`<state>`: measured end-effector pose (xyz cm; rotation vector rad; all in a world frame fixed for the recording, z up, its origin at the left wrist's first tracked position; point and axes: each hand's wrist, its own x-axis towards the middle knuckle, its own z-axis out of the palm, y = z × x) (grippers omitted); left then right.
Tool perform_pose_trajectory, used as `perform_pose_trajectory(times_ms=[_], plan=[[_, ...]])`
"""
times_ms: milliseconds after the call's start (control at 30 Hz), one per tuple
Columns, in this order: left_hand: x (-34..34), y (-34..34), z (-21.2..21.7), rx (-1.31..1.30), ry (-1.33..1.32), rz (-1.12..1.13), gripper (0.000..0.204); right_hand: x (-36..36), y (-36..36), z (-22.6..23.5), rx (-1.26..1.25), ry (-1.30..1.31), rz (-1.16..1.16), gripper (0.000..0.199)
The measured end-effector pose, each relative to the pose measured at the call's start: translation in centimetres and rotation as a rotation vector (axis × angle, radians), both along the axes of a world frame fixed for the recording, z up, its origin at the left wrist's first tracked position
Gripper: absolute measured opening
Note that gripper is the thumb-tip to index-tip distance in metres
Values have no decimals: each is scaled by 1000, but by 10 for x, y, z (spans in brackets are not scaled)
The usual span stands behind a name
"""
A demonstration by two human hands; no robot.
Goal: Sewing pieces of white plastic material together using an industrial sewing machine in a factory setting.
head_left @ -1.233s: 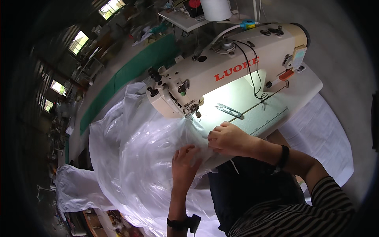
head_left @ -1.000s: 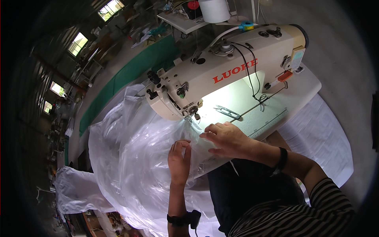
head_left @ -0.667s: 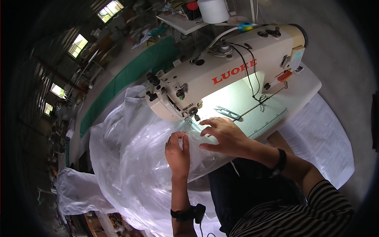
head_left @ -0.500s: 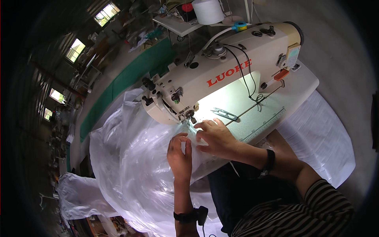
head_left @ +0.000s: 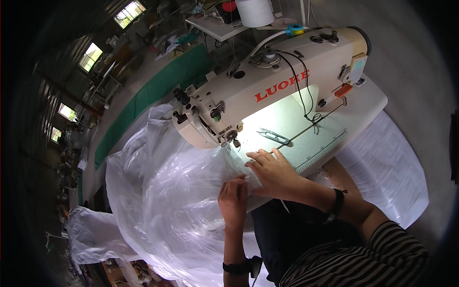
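A white industrial sewing machine [head_left: 287, 81] stands ahead, its lamp lighting the bed around the needle area. Translucent white plastic sheeting [head_left: 162, 186] spreads across the left side and reaches up to the presser foot [head_left: 224, 145]. My left hand [head_left: 233, 201] is closed, with bent fingers pinching the sheeting's near edge in front of the needle. Beside it, my right hand [head_left: 277, 176] rests with fingers stretched out over the front of the bed, close to the sheeting's edge. Its thumb is partly hidden. Thread snips [head_left: 273, 137] lie on the bed beyond my right fingers.
White folded material [head_left: 387, 167] hangs at the right of the machine. A large white thread cone [head_left: 254, 12] stands behind it. Dark cords [head_left: 297, 81] hang down the machine's front. A green strip [head_left: 138, 105] lies farther back on the left.
Both hands have moved toward me and to the right, away from the needle. My left fingers have closed in at the sheeting's edge. The view has shifted slightly.
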<state>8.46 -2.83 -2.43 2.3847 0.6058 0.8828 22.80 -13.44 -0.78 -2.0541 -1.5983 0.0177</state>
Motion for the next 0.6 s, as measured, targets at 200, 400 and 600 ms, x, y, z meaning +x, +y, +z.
perform_pose_trajectory(times_ms=[200, 400, 600], plan=[[-1, 0, -1, 86, 0, -31, 11, 3, -15, -3, 141, -44, -32, 23], [-4, 1, -1, 280, 62, -112, 15, 4, -20, -6, 199, 15, -55, 10], [-7, -4, -1, 402, 196, -151, 19, -1, -21, -7, 312, 19, -54, 7]])
